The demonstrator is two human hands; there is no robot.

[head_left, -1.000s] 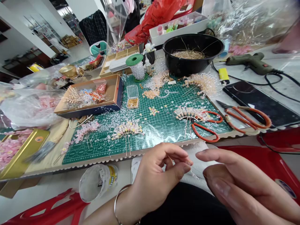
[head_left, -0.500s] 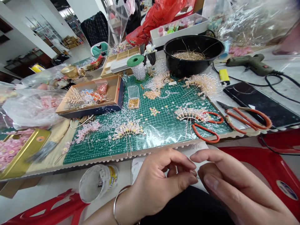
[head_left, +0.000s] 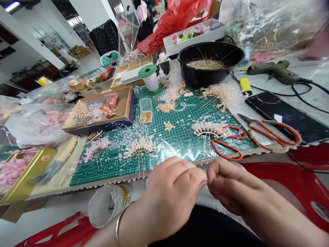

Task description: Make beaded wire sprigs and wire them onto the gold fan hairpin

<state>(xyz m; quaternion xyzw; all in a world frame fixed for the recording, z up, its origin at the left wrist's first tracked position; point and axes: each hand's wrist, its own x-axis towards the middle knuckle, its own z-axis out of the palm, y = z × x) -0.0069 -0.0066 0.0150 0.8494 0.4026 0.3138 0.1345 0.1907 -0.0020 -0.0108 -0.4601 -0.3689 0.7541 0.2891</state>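
Observation:
My left hand [head_left: 171,192] and my right hand [head_left: 231,187] meet fingertip to fingertip just below the front edge of the green cutting mat [head_left: 177,137]. Both have their fingers curled in and pinched together; whatever they pinch is too small or hidden to name. A bangle circles my left wrist. On the mat, directly above the hands, lie beaded hairpins: a pink and yellow one [head_left: 140,147] and a pale one [head_left: 209,128] resting against red-handled pliers [head_left: 227,147].
Orange scissors [head_left: 272,132] lie right of the mat beside a black tablet [head_left: 285,115]. A black bowl [head_left: 210,61], glue gun [head_left: 276,70], box of beaded pieces [head_left: 100,109], gold tin [head_left: 25,173] and plastic cup [head_left: 108,204] surround the mat. Red plastic stools [head_left: 295,185] flank my lap.
Both hands turned from loosely spread fingers to curled fingers, and closed the gap until their fingertips met. The view tipped slightly downward.

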